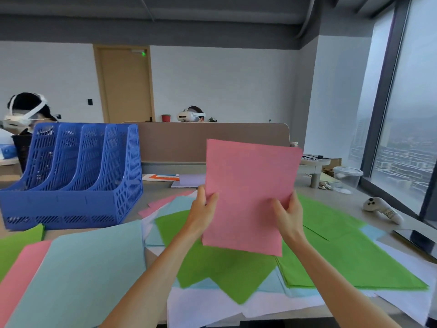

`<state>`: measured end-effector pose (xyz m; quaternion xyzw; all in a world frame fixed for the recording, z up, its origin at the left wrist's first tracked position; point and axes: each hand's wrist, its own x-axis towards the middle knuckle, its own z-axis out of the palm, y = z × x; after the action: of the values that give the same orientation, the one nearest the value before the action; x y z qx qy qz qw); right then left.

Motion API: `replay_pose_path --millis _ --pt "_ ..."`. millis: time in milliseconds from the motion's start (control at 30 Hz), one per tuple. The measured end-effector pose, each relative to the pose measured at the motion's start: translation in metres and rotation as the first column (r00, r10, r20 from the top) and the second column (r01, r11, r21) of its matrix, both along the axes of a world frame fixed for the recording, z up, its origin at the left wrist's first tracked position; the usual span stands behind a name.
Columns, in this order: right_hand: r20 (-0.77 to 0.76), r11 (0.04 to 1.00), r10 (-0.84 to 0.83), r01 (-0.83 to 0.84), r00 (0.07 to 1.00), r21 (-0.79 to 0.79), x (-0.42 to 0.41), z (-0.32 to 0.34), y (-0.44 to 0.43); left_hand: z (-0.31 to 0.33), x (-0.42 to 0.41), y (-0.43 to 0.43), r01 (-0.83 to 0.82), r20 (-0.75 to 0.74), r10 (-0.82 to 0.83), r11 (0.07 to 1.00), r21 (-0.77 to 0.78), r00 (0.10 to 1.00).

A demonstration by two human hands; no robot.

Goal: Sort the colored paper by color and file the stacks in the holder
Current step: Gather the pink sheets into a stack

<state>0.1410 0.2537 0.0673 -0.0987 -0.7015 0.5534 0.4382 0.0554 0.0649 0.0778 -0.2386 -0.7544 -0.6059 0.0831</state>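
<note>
Both hands lift a pink stack (250,192) upright above the desk, the left hand (203,209) pinching its left edge and the right hand (289,213) gripping its right edge, thumbs on the near face. The blue holder (71,176) stands to the left, its slots seemingly empty, so nothing appears filed. Green sheets (331,245), pale blue sheets (82,275), white sheets (212,306) and more pink sheets (21,275) lie mixed across the table (331,192), suggesting sorting is at an early stage.

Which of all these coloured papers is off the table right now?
The pink stack, held upright between the left hand and right hand; the green sheets, pale blue sheets and white sheets lie flat.
</note>
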Motion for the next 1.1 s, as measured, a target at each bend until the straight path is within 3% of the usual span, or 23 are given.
replay_pose_path --millis 100,233,400,600,733,833,900,1000,1100 --pt "0.013 0.999 -0.025 0.026 1.0 -0.025 -0.004 0.0 -0.006 -0.006 0.006 -0.002 0.013 0.026 -0.012 0.999 -0.052 1.0" --pt "-0.081 0.999 -0.032 0.034 0.996 0.032 -0.015 0.036 -0.032 0.019 0.002 -0.028 -0.046 -0.015 0.047 0.999 0.015 0.999" --pt "-0.108 0.989 0.147 -0.145 0.983 0.026 -0.037 0.069 -0.096 0.046 0.008 -0.108 -0.12 0.01 0.12 0.981 0.152 0.993" --pt "0.149 0.918 0.396 -0.389 0.906 -0.074 -0.077 0.062 -0.19 0.031 0.021 -0.224 -0.255 0.215 0.231 0.963 0.091 0.949" --pt "0.348 0.807 0.586 -0.569 0.732 -0.161 -0.093 0.046 -0.263 0.013 0.035 -0.3 -0.47 0.214 0.456 0.883 0.013 0.864" --pt "0.493 0.709 0.672 -0.673 0.553 -0.212 -0.098 0.024 -0.29 -0.006 0.048 -0.344 -0.53 0.269 0.514 0.848 -0.017 0.814" --pt "0.607 0.703 0.635 -0.684 0.479 -0.196 -0.099 0.007 -0.293 -0.023 0.055 -0.366 -0.549 0.326 0.531 0.835 -0.04 0.783" --pt "0.759 0.793 0.411 -0.609 0.505 -0.024 -0.101 -0.012 -0.286 -0.044 0.054 -0.383 -0.554 0.357 0.537 0.83 -0.063 0.764" --pt "0.766 0.819 0.422 -0.567 0.485 -0.092 -0.108 -0.022 -0.276 -0.049 0.049 -0.384 -0.538 0.383 0.528 0.838 -0.091 0.758"
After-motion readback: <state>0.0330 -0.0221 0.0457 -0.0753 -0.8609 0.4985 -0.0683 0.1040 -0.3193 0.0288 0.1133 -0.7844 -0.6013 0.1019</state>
